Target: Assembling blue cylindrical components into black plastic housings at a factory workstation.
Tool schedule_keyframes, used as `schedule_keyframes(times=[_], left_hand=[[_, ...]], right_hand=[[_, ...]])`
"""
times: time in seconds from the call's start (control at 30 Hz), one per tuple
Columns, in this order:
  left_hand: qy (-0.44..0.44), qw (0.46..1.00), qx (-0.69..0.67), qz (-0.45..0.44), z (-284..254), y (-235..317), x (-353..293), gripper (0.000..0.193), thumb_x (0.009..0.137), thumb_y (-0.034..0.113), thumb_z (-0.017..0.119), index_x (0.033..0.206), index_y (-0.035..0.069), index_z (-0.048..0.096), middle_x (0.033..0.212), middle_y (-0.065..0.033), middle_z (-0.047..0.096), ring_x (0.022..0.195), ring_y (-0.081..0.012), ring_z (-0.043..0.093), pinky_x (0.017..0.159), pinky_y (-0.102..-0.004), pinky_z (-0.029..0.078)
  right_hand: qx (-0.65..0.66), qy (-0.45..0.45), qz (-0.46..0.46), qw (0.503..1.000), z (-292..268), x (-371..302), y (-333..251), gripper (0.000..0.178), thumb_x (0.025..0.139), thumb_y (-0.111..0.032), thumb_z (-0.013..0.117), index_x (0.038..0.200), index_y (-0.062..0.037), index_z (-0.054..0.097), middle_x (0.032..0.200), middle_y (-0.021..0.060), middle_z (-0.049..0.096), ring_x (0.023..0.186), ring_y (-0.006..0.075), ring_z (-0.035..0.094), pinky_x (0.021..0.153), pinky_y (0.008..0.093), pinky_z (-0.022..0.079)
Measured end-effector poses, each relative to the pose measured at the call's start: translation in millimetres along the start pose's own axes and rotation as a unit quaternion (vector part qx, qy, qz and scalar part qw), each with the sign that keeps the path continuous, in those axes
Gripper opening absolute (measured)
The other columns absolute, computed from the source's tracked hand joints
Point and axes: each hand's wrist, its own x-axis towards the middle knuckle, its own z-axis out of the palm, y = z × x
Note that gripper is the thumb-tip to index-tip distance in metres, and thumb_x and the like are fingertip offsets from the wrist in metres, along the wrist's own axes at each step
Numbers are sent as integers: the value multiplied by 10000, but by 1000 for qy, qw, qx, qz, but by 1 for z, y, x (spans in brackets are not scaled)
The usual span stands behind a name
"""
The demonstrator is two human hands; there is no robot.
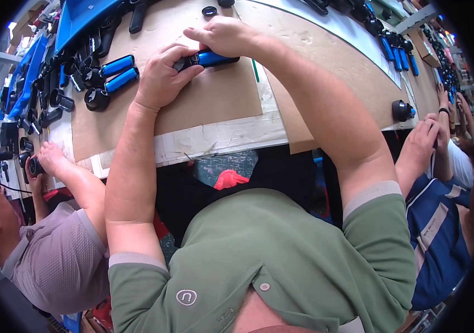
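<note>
My left hand [165,75] is closed around the black head of a handheld device with a blue and black handle [217,59]. The device lies sideways, low over the brown board, its handle pointing right. Just above it is my right hand [223,38], fingers curled down toward the joint between head and handle and thumb pointing left. Its fingertips are hidden, so I cannot tell what they pinch. Left of my left hand lie two similar devices with blue handles [120,81]. A small black ring [209,10] sits beyond my right hand.
Black parts [90,53] crowd the table's left side by a blue bin [81,19]. More blue-handled devices [398,55] stand at the far right, and a black round part [402,110] nearer. Co-workers sit on both sides, one in a grey shirt [59,255], another in dark blue [437,238].
</note>
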Motion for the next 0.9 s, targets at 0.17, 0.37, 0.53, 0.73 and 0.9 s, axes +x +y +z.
schedule_keyframes(times=[0.17,0.37,0.53,0.73,0.9], left_hand=[[60,996,30,65,4,-4,-8,323,831,102,891,1120,5,783,1117,-91,754,929,-233,681,900,-328,569],[58,997,11,50,0,-7,-9,323,815,153,874,1118,71,796,1076,-64,778,909,-259,700,856,-365,575],[24,999,-23,-15,0,-7,-5,303,827,162,863,1105,62,795,1047,-80,786,859,-281,707,844,-378,581],[20,999,-36,-30,-1,-8,-6,288,861,119,855,1128,35,787,1019,-82,767,779,-230,647,798,-340,568],[31,998,-51,-15,-5,-3,-9,291,885,126,844,1159,43,789,997,-62,763,776,-199,636,791,-316,557]], right_hand=[[-4,-38,-20,999,10,8,-15,775,1139,-643,341,1004,-58,830,862,134,773,671,273,684,704,376,588],[21,-92,114,989,11,-2,-38,820,1133,-671,301,972,-67,832,860,136,784,678,318,697,715,410,588],[-44,28,109,993,13,-24,-53,815,1134,-663,303,968,-53,818,857,132,782,690,307,699,724,418,585],[-68,22,155,985,15,-12,-52,812,1127,-668,318,981,-27,794,866,123,777,692,285,698,722,396,581],[105,-33,126,986,-5,-6,-27,587,1084,-560,547,1048,-31,799,835,117,783,742,240,737,666,358,588]])
